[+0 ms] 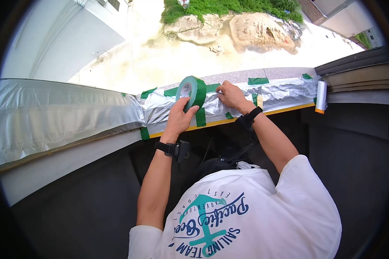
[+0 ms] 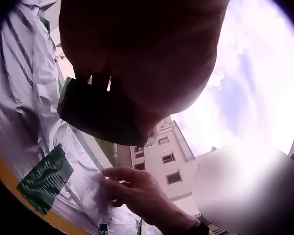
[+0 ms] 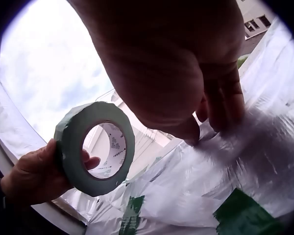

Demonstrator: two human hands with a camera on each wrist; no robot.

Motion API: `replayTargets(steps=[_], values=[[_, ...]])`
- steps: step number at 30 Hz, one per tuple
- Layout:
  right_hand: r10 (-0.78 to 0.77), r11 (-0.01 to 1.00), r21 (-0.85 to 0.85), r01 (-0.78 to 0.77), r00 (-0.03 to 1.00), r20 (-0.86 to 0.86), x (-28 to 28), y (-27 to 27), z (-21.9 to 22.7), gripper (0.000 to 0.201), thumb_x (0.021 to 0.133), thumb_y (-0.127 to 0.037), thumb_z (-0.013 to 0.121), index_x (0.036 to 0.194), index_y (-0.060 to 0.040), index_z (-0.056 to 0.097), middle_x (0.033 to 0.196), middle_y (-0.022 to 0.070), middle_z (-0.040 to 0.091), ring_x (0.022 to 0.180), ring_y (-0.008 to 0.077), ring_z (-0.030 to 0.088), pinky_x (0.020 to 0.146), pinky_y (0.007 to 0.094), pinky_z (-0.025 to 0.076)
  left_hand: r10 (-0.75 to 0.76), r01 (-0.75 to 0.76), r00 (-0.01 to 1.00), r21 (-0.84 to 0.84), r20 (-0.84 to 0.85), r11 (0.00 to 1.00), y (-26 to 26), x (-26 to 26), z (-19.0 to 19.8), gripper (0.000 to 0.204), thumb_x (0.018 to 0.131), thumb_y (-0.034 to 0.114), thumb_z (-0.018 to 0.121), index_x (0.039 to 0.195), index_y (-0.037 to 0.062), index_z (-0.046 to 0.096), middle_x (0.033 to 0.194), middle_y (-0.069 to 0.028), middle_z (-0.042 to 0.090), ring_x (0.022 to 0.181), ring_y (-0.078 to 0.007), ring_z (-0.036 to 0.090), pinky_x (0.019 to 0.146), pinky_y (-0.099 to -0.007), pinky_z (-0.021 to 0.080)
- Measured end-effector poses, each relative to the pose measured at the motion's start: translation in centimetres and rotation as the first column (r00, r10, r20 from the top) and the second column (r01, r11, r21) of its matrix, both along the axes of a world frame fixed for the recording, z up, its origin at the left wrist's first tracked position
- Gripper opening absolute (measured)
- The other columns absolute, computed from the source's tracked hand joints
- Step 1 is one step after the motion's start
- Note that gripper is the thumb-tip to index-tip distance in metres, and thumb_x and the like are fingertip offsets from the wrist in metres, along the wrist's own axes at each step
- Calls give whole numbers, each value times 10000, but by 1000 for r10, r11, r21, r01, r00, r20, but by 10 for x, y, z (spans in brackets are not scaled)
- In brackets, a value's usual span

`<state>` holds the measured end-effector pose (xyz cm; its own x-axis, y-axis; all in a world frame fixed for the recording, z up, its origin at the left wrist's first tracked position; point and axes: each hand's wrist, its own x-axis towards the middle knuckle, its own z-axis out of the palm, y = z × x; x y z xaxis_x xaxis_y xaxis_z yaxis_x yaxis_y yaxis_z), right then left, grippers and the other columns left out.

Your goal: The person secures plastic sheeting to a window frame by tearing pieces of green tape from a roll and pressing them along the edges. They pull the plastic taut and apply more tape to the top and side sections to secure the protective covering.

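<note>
My left hand (image 1: 180, 116) holds a thick roll of green tape (image 1: 199, 93) on its edge, thumb outside and fingers reaching into the core. The printed inner core shows in the right wrist view, beside the left hand (image 3: 39, 171). My right hand (image 1: 234, 97) rests its fingertips on crinkled silvery plastic film (image 1: 160, 110) at the ledge's outer edge, by a green tape strip (image 1: 213, 88). In the left wrist view the right hand (image 2: 137, 193) has its index finger stretched along the film, the thumb lower.
More green tape patches (image 1: 258, 80) fix film along the ledge. A cutter-like tool with a pale handle (image 1: 259, 100) lies right of my right hand. A film roll (image 1: 321, 97) stands at the right corner. Film also covers the left side wall (image 1: 69, 112). Beyond the ledge the ground drops away, with rocks (image 1: 263, 32).
</note>
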<state>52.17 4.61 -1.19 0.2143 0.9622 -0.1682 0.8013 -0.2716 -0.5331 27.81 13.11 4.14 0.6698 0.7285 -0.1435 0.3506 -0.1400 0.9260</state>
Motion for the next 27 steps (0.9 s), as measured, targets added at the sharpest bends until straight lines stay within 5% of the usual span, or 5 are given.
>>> replayTargets(steps=[5,7,10,15,27], values=[[-10,992,126,28,990,-141,-3,8,57,290,908,-234,674,1133,-52,685,1086,159,634,975,349,646,837,428,524,-16,4,992,100,124,995,4,-16,32,318,914,125,719,1188,0,619,997,-71,670,904,-148,597,837,-290,482],[-15,934,299,194,860,-510,-18,8,108,301,938,-222,671,1173,-34,672,1138,157,636,1025,315,647,862,388,523,-28,7,989,142,144,990,-3,-19,49,315,877,76,732,1160,-3,619,1055,-139,649,995,-258,613,879,-331,482],[150,862,495,114,873,-464,-35,8,138,303,955,-183,666,1210,-18,658,1206,156,631,1060,292,648,877,352,527,-67,32,987,224,149,974,-11,-23,59,341,875,84,731,1184,0,612,1103,-143,651,1020,-276,613,923,-344,470],[227,903,429,20,826,-515,-51,1,148,270,935,-105,685,1188,-11,696,1213,147,666,1076,246,652,895,319,534,-53,13,986,247,156,969,-39,-41,80,312,863,142,729,1124,21,609,1140,-187,637,1127,-404,580,1108,-491,360],[101,995,97,-37,540,-836,-74,-15,149,89,882,-49,750,934,3,699,924,14,677,804,71,609,740,231,513,-177,146,981,286,85,947,-65,-99,90,333,845,112,740,1136,16,612,1095,-155,634,1066,-376,574,1002,-424,432]])
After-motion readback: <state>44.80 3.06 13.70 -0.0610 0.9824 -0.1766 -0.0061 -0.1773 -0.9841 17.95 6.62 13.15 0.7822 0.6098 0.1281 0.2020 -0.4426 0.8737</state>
